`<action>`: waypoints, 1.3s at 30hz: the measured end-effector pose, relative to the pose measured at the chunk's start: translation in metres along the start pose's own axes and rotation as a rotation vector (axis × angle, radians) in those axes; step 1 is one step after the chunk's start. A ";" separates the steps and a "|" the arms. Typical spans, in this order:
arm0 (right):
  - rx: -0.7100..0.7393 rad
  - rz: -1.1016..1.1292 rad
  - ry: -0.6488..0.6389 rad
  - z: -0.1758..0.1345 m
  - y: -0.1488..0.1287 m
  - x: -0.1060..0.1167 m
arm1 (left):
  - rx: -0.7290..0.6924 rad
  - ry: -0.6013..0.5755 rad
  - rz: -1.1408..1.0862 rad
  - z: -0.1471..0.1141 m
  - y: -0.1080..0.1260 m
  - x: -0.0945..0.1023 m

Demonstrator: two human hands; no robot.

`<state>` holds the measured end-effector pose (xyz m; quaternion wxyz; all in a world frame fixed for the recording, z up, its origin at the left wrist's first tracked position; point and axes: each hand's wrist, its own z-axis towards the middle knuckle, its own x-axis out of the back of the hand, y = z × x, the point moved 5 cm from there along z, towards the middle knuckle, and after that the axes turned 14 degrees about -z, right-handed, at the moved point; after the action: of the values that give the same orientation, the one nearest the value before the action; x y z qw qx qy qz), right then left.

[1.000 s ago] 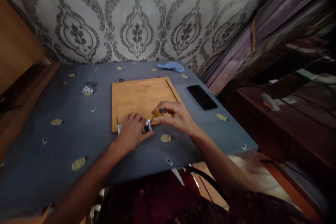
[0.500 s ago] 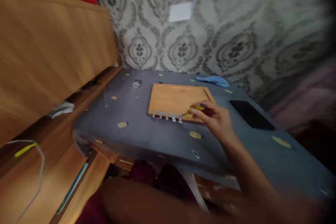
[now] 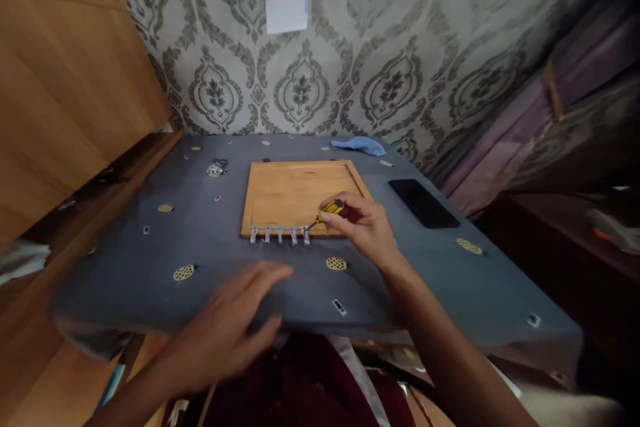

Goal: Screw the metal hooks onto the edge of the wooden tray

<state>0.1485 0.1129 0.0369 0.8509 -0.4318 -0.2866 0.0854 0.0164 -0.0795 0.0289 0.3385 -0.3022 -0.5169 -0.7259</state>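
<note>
My right hand [image 3: 367, 223] grips a small screwdriver with a yellow and black handle [image 3: 331, 207]. Its tip reaches down to the right end of a silver hook rail [image 3: 280, 233], which lies along the near edge of a wooden board [image 3: 295, 190]. Several metal hooks on the rail jut out over that edge. My left hand [image 3: 240, 323], somewhat blurred, hovers above the near part of the table, short of the board. Its fingers are stretched with the thumb apart, and nothing is in it.
The table wears a grey patterned cloth [image 3: 125, 260]. Small metal pieces [image 3: 217, 167] lie at the back left, a blue cloth [image 3: 360, 145] at the back, and a black phone [image 3: 423, 203] on the right. A wooden cabinet [image 3: 75, 73] stands at the left.
My left hand has come into sight over the table's near side. The view has swung to the right. My right hand keeps the screwdriver at the rail's right end.
</note>
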 end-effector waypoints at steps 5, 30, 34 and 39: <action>-0.004 0.029 -0.078 0.011 0.000 0.000 | 0.042 -0.033 0.071 0.073 -0.050 -0.023; 0.070 -0.181 0.045 0.013 -0.009 -0.004 | -0.017 -0.126 0.099 0.103 -0.057 -0.045; 0.025 -0.176 0.186 0.007 -0.012 0.003 | 0.001 -0.135 0.115 0.103 -0.056 -0.045; -0.017 -0.215 0.241 0.008 -0.009 0.009 | 0.009 -0.153 0.120 0.104 -0.055 -0.044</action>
<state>0.1502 0.1165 0.0512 0.8796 -0.4130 -0.2279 -0.0609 0.0069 0.0403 -0.0068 0.3420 -0.3858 -0.5255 -0.6768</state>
